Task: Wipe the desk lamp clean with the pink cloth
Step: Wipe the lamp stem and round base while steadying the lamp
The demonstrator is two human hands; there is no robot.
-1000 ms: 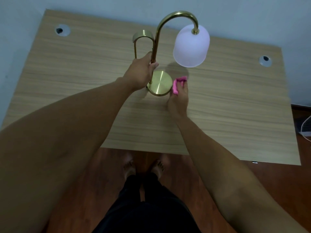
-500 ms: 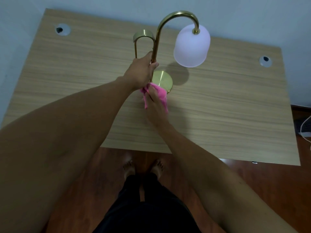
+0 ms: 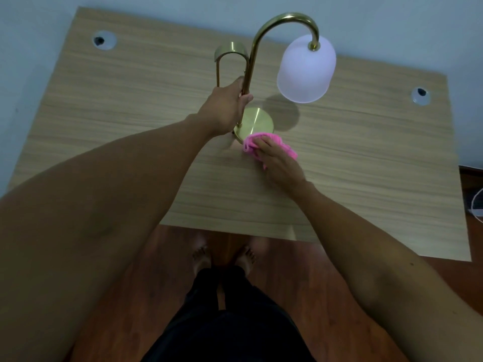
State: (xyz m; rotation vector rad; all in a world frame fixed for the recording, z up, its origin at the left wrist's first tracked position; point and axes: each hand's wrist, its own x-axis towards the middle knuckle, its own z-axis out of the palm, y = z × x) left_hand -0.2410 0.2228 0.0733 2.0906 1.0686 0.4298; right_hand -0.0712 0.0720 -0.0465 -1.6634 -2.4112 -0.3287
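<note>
Head view: desk lamp [image 3: 261,61] stem is gripped by left hand [image 3: 226,107].
Right hand [image 3: 279,163]: pink cloth [image 3: 277,142] is held, pressed at base [image 3: 257,121] edge.

Bare arms without sleeves, black trousers [image 3: 227,322], and bare feet [image 3: 201,258] below.

Home room: wooden desk [image 3: 366,178] with cable grommets [image 3: 104,40], bare feet [image 3: 201,258], wood floor [image 3: 300,270].
</note>
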